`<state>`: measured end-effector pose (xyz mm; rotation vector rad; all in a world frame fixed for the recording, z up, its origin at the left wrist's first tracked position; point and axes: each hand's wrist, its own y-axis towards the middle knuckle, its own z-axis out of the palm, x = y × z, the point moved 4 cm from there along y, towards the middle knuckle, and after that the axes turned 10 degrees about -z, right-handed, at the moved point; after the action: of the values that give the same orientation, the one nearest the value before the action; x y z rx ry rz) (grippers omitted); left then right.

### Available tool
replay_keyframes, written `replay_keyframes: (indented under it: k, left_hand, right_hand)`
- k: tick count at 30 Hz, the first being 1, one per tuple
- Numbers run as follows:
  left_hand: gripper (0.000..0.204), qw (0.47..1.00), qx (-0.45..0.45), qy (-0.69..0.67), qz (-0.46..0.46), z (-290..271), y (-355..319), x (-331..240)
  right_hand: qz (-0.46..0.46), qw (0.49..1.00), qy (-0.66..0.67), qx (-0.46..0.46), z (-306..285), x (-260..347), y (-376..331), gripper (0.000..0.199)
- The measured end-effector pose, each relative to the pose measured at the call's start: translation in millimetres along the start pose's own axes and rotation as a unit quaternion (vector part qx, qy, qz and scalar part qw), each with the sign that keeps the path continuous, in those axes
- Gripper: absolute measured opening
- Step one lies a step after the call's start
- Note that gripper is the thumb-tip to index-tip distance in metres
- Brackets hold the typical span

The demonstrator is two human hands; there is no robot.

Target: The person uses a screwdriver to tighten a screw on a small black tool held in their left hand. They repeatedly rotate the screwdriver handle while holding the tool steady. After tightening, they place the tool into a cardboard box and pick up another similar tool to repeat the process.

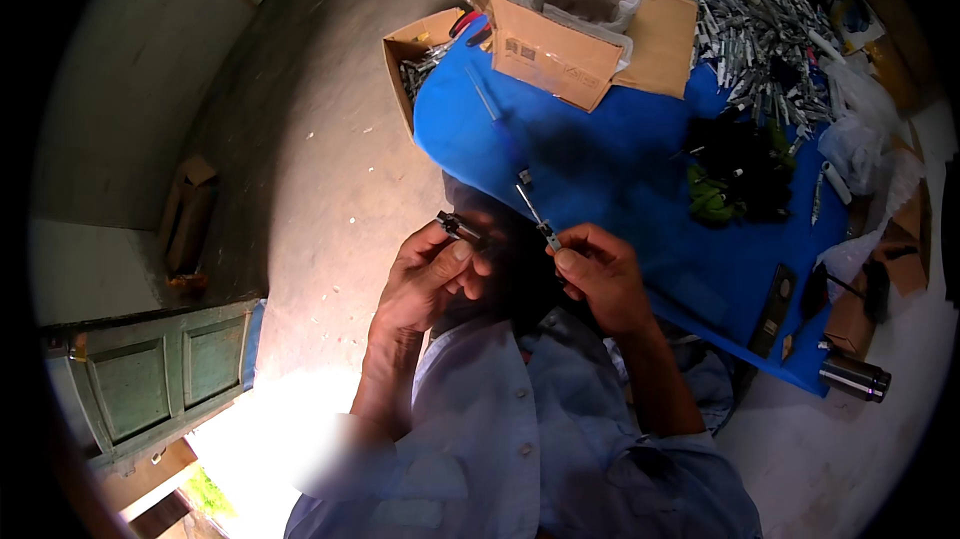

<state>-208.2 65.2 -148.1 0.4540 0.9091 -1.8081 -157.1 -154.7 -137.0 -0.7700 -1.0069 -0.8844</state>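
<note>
A small dark metal cylinder (460, 227) sits pinched in the fingers of the left hand (425, 279), held up in front of the person's chest just past the near edge of the blue tabletop (610, 164). The right hand (600, 274) has its fingers closed on a thin metal rod (537, 214) with a small fitting at its lower end; the rod slants up and to the left from the thumb. The two hands are near each other but apart, and the cylinder and the rod do not touch.

On the tabletop, a large open cardboard box (560, 49) lined with white plastic stands at the far side, with a smaller open cardboard box (415, 54) of metal parts just beside it at the left edge. A heap of grey metal parts (760, 29) spreads over the far right, a dark green bundle (735, 174) lies near the middle right, and a steel flask (853, 376) lies at the near right corner.
</note>
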Motion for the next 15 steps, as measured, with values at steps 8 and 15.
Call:
replay_keyframes:
  k: [8, 15]
  left_hand:
    - [0.039, 1.0, -0.004, 0.017, -0.01, 4, 5, 2]
    - [0.037, 0.998, -0.012, 0.056, -0.021, 4, 10, 13]
  right_hand:
    - [-0.033, 0.998, -0.045, -0.011, -14, 5, -1, 0.018]
    - [-0.043, 0.992, -0.062, -0.098, -32, 20, 0, 0.017]
